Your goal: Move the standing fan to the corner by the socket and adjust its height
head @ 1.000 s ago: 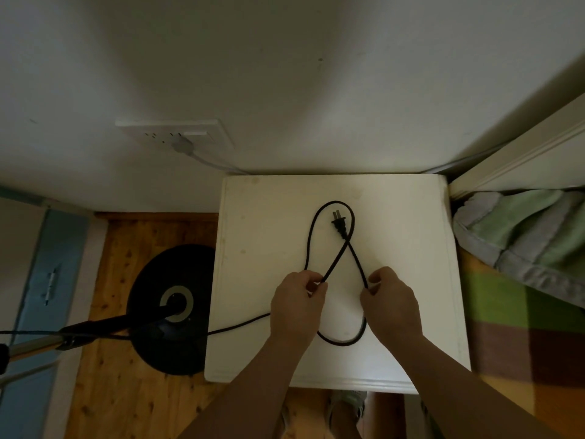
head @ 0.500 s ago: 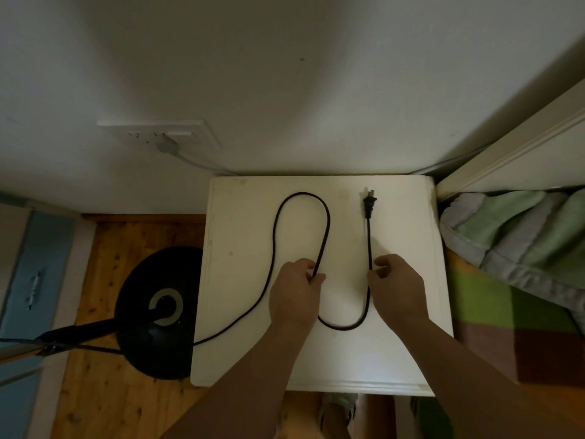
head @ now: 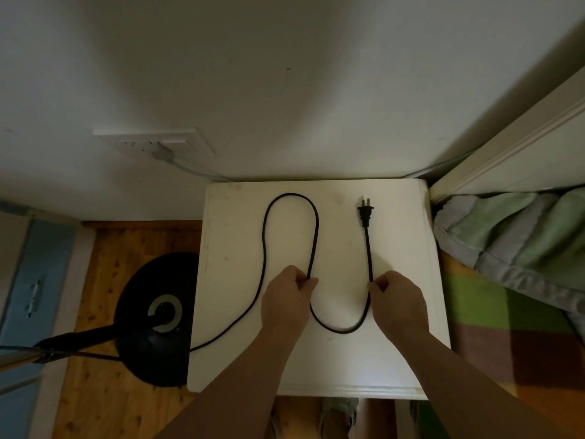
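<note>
Head view, the only one we have. We see the thin black power cord (head: 262,248) laid in an S across the white square tabletop (head: 408,343), ending in a black two-pin plug (head: 365,212). Our left hand (head: 286,304) is closed to a pinch on the cord's middle run; our right hand (head: 400,304) is likewise pinched shut on the straight end run, below the plug. The plug lies directly ahead of the right hand, away from our body, its long axis in line with that straight run and its pins aimed at the wall. The white wall socket plate (head: 152,142) sits ahead of and well to the left of the left hand, so the plug points past it, not at it; we judge the next move turns on swinging the plug leftward. The right hand is nearer the plug; the left hand is nearer the socket. The black round fan base (head: 139,312) stands on the wooden floor just left of the left hand, touching or tucked under the table edge (we cannot tell which), with the dark fan pole (head: 82,339) running off leftward. We judge the fan already stands by the socket, unplugged. Counts: one cord, one black plug, one socket plate with one grey plug (head: 161,153) already in it, one fan base, one pole, two hands.
</note>
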`<action>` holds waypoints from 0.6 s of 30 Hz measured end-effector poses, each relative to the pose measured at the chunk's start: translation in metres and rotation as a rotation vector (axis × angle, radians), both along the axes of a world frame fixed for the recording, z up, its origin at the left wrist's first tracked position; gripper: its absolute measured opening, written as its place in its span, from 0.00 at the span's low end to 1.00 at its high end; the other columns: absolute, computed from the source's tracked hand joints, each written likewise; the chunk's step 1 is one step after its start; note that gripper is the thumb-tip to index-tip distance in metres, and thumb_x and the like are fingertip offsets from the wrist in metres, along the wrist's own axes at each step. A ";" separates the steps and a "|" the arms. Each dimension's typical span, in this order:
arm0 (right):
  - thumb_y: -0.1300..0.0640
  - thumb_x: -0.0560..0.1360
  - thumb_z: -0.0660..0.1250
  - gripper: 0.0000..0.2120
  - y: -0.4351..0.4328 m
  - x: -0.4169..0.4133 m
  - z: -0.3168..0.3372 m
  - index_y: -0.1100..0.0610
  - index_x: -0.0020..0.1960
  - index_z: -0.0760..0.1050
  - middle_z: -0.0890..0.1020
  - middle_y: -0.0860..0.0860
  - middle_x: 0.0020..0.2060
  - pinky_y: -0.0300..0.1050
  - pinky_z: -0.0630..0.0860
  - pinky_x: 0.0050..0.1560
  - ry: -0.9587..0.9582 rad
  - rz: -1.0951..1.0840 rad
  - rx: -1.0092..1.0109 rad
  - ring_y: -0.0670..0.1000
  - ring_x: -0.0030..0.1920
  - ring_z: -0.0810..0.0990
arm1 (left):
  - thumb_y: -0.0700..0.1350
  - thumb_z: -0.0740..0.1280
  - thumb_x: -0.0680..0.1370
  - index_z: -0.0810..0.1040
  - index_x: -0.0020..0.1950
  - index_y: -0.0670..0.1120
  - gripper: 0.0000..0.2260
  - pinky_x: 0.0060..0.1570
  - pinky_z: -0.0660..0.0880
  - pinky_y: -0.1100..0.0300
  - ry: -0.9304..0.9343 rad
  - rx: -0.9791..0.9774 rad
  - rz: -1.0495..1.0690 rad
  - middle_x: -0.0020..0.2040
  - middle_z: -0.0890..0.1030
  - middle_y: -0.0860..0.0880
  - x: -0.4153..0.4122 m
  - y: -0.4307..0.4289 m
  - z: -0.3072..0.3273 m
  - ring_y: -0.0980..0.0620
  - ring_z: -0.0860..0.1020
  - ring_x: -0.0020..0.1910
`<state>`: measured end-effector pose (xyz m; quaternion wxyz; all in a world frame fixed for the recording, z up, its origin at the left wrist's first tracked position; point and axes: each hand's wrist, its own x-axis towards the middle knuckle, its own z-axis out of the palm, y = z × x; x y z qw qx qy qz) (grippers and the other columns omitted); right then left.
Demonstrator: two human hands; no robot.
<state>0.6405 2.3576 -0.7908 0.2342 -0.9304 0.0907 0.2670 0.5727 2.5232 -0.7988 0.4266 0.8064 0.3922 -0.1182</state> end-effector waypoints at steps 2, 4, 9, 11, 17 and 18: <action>0.57 0.81 0.64 0.07 0.000 -0.002 -0.001 0.58 0.45 0.77 0.78 0.49 0.35 0.43 0.68 0.40 -0.008 -0.021 0.023 0.51 0.37 0.75 | 0.52 0.70 0.79 0.78 0.49 0.42 0.13 0.49 0.78 0.49 0.012 0.024 -0.002 0.44 0.82 0.46 -0.002 0.000 -0.002 0.46 0.80 0.45; 0.57 0.81 0.64 0.07 -0.002 -0.004 0.000 0.58 0.46 0.77 0.78 0.49 0.36 0.43 0.68 0.40 -0.027 -0.037 0.052 0.50 0.37 0.75 | 0.54 0.69 0.79 0.78 0.48 0.43 0.14 0.49 0.78 0.51 0.016 0.034 0.002 0.45 0.82 0.47 -0.003 0.000 -0.002 0.47 0.80 0.44; 0.56 0.82 0.63 0.09 -0.011 -0.013 0.009 0.60 0.52 0.78 0.83 0.56 0.44 0.47 0.74 0.45 -0.045 -0.049 0.109 0.55 0.43 0.79 | 0.56 0.70 0.78 0.79 0.54 0.43 0.16 0.47 0.76 0.56 -0.009 -0.033 0.040 0.46 0.82 0.47 -0.006 -0.002 0.001 0.48 0.80 0.45; 0.55 0.82 0.62 0.12 -0.013 -0.016 0.017 0.60 0.60 0.78 0.83 0.57 0.51 0.47 0.75 0.52 -0.022 -0.032 0.125 0.56 0.50 0.80 | 0.56 0.70 0.78 0.79 0.56 0.44 0.16 0.48 0.76 0.57 -0.011 -0.059 0.041 0.46 0.82 0.48 -0.008 -0.006 0.007 0.49 0.80 0.46; 0.54 0.82 0.63 0.16 -0.008 -0.015 0.047 0.61 0.66 0.75 0.81 0.56 0.55 0.43 0.71 0.52 -0.042 -0.008 0.210 0.52 0.51 0.78 | 0.55 0.70 0.79 0.79 0.60 0.43 0.17 0.48 0.75 0.57 -0.009 -0.070 0.031 0.45 0.79 0.51 -0.012 -0.009 0.030 0.53 0.77 0.43; 0.54 0.82 0.63 0.15 -0.006 -0.014 0.054 0.61 0.65 0.76 0.81 0.56 0.54 0.43 0.71 0.51 -0.046 -0.005 0.219 0.51 0.50 0.77 | 0.55 0.70 0.79 0.79 0.60 0.43 0.17 0.48 0.75 0.57 -0.012 -0.071 0.034 0.44 0.79 0.51 -0.011 -0.009 0.039 0.53 0.76 0.43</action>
